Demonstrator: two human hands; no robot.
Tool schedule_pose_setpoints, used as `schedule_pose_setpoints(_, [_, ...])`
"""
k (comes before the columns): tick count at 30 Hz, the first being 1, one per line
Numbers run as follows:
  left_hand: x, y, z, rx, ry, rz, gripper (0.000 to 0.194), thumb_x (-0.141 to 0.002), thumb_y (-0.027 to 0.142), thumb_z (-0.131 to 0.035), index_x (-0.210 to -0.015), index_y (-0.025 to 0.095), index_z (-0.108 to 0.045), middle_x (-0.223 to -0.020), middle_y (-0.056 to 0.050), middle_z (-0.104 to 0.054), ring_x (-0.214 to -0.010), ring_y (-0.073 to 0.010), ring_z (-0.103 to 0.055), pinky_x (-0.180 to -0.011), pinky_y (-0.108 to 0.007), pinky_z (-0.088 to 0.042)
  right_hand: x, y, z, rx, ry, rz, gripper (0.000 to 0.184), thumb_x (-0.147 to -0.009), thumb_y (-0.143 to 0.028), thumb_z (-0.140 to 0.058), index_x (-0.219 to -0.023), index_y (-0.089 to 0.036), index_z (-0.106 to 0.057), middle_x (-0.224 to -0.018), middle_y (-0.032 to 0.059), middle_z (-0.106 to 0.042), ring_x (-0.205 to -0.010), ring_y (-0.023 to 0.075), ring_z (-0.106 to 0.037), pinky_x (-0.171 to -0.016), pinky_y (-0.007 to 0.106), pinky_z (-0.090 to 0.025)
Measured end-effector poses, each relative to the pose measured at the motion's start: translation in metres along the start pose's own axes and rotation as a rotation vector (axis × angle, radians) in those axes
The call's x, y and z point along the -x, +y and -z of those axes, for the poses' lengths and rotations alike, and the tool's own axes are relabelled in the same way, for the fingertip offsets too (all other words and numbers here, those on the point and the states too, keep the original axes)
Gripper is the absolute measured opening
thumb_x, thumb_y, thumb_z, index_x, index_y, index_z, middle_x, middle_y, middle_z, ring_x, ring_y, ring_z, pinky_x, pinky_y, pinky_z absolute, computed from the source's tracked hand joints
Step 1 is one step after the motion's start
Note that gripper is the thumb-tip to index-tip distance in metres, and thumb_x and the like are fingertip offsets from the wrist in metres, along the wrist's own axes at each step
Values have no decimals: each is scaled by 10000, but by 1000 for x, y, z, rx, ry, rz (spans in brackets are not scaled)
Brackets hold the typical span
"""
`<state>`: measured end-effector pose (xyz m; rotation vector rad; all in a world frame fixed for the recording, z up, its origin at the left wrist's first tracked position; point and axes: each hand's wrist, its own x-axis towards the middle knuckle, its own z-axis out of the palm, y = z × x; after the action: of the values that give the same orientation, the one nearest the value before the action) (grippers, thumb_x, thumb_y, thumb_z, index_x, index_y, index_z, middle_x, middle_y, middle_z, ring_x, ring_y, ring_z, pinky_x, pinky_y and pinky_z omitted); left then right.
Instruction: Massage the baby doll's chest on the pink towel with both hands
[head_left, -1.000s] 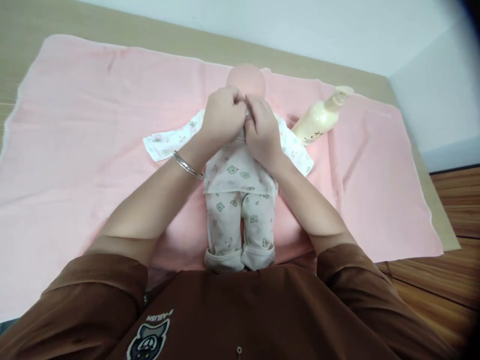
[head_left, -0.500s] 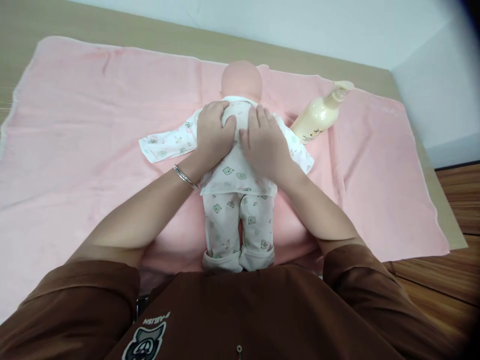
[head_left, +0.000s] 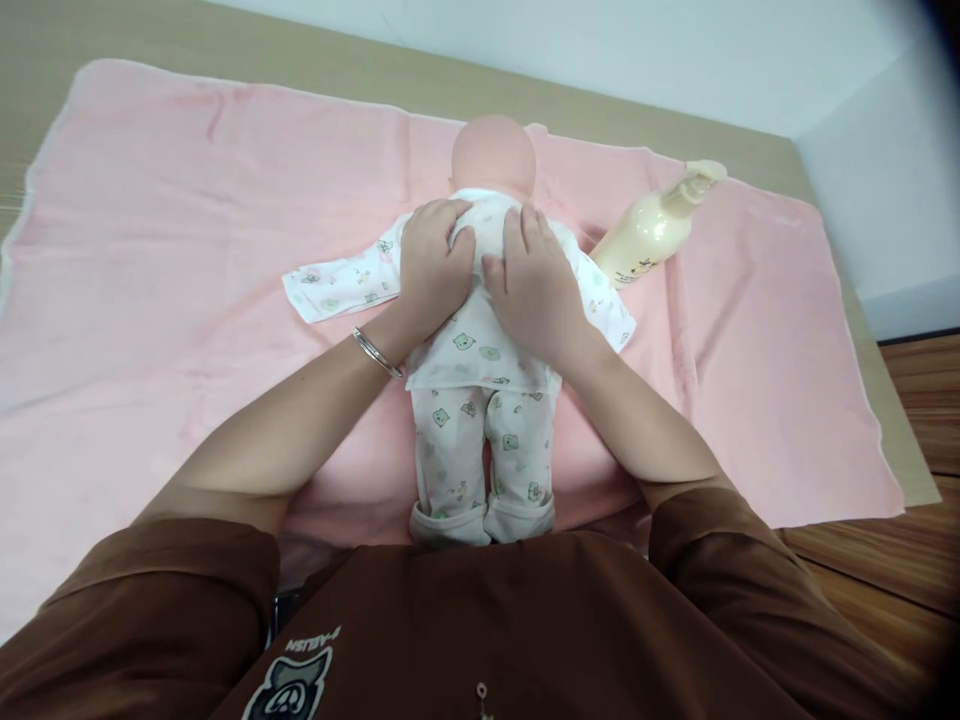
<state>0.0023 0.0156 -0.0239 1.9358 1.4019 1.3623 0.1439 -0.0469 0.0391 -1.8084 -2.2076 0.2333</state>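
Note:
A baby doll (head_left: pixel 480 340) with a bare pink head lies on a pink towel (head_left: pixel 150 300), its head pointing away from me. It wears a white printed top and trousers with turned-up cuffs. My left hand (head_left: pixel 433 268) rests flat on the doll's upper body, left of the middle, with a metal bangle (head_left: pixel 376 352) on the wrist. My right hand (head_left: pixel 534 285) lies flat on the other side, fingers apart. Neither hand grips anything. The doll's face is not visible.
A cream pump bottle of lotion (head_left: pixel 645 228) lies on the towel to the right of the doll. The towel covers a light wooden table (head_left: pixel 450 105), with a wall behind it and a wooden floor (head_left: pixel 877 550) at the right.
A second ago both hands were pinched together at the doll's collar; they have since spread apart and lie flat on its upper body. The last half second shows almost no movement.

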Motion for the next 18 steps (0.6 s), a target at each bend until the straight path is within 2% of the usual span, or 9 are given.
schedule_pose_setpoints(3, [-4, -3, -3, -22, -56, 77, 440, -928, 536, -427, -1198, 268, -646, -1303, -48, -694, -1279, -294, -555, -1216, -555, -328, 21, -17, -8, 14, 42, 115, 644, -1039, -284, -386, -1639, -51, -354, -1757, 174, -286, -1687, 362, -201, -1423, 594, -143])
schedule_pose_setpoints(6, [-2, 3, 1, -32, -31, 42, 384, -953, 490, -397, -1133, 280, -663, -1231, -63, -706, -1221, -298, -592, -1161, -529, -396, 16, -15, -8, 4, 4, 167, 638, -1011, -214, -404, -1633, -74, -382, -1762, 126, -295, -1690, 314, -209, -1431, 564, -132])
schedule_pose_setpoints(9, [3, 11, 7, -31, 17, -37, 288, -937, 376, -441, -1066, 267, -673, -1151, -92, -727, -1144, -306, -639, -1072, -503, -489, -8, 5, -1, -63, -38, 101, 633, -1066, -268, -356, -1662, -57, -324, -1784, 133, -225, -1698, 295, -175, -1432, 538, -139])
schedule_pose_setpoints(11, [5, 11, 8, -25, 23, -50, 262, -930, 333, -471, -1080, 255, -671, -1184, -95, -731, -1169, -306, -631, -1091, -505, -487, -20, 16, 2, -102, -44, -3, 669, -1085, -346, -357, -1677, -43, -277, -1787, 155, -196, -1702, 307, -153, -1432, 529, -139])
schedule_pose_setpoints(14, [4, 3, 4, -19, 25, -9, 233, -983, 406, -509, -1121, 282, -650, -1242, -60, -699, -1250, -306, -550, -1178, -527, -401, -17, 14, -1, -78, -12, -99, 730, -1066, -406, -403, -1659, -2, -270, -1766, 218, -227, -1694, 353, -171, -1419, 569, -153])
schedule_pose_setpoints(16, [2, -3, -1, -32, 53, 44, 277, -982, 483, -529, -1139, 279, -631, -1233, -69, -654, -1263, -312, -484, -1194, -550, -342, -2, 3, -6, -34, 30, -36, 717, -1054, -395, -403, -1643, 0, -294, -1753, 232, -252, -1687, 372, -188, -1414, 588, -159])
schedule_pose_setpoints(18, [-1, -8, -5, -59, 54, 100, 371, -970, 537, -526, -1196, 253, -602, -1257, -92, -598, -1286, -318, -427, -1198, -563, -283, 13, -9, -11, -3, 55, 74, 672, -1035, -325, -387, -1635, -29, -329, -1755, 196, -273, -1689, 356, -195, -1424, 569, -145])
